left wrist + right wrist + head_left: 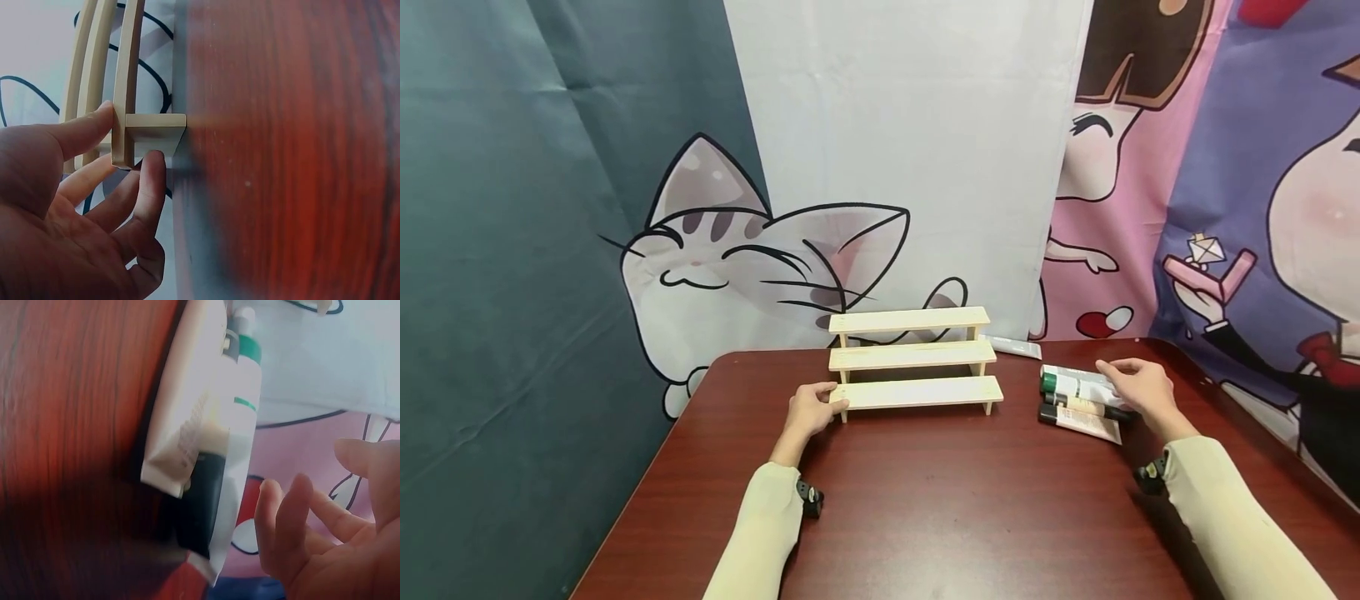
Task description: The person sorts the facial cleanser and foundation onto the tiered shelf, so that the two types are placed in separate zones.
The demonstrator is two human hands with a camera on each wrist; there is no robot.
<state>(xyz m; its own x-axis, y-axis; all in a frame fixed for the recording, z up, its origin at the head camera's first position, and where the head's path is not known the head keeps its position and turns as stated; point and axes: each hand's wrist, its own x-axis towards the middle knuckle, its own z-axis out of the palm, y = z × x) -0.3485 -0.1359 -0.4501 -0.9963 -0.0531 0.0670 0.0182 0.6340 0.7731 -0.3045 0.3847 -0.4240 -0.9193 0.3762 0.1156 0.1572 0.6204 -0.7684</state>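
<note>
A three-step wooden display rack [917,392] stands toward the back of the table. My left hand [810,410] grips the left end of its lowest board, the thumb on top and fingers at the end and underneath, as the left wrist view shows on the wooden board [123,81]. At the right, my right hand [1142,392] hovers over a group of tubes, fingers loosely bent and holding nothing. In that group lie a white tube with a green cap [1086,387], a beige tube with a black cap [206,487] and a pale tube [187,381] nearest me.
Behind the rack's right end lies another grey-white tube [1015,347]. The dark red wooden table [940,500] reaches back to a hanging cloth [925,150] printed with cartoon figures. Each wrist wears a small black camera [810,500].
</note>
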